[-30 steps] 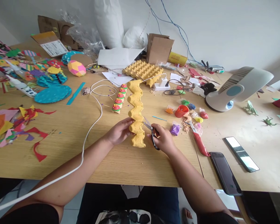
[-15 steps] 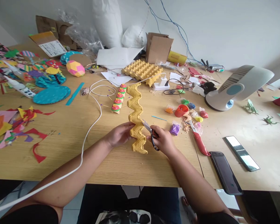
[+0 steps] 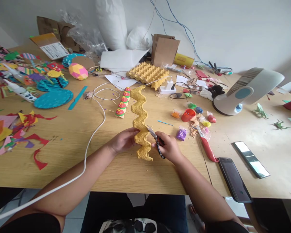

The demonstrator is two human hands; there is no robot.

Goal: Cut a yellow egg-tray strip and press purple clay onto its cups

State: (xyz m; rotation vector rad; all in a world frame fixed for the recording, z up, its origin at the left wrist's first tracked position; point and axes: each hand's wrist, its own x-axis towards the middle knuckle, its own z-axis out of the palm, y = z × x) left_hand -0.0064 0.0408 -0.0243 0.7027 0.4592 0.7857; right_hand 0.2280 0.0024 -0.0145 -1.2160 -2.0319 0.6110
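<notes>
A long wavy strip of yellow egg carton (image 3: 140, 118) stands nearly lengthwise before me. My left hand (image 3: 126, 139) grips its lower half from the left, some fingertips hidden behind the carton. In my right hand (image 3: 169, 146) is a pair of scissors (image 3: 157, 142) with black handles, their blades at the strip's right edge near its middle. Left of the strip lies a row of painted carton cups (image 3: 122, 105) in red and green. Farther back rests a yellow egg tray (image 3: 147, 73).
A white cable (image 3: 97, 129) loops across the table and over my left forearm. Paper scraps (image 3: 14, 132) cover the left side. Rightward are a red cup (image 3: 188, 115), bagged clay (image 3: 181, 133), a red-handled knife (image 3: 208, 149), two phones (image 3: 235, 179) and a white fan (image 3: 247, 90).
The carton strip has shifted very slightly left. The scissors' blades look closer together at its edge, and their handles have drawn nearer each other.
</notes>
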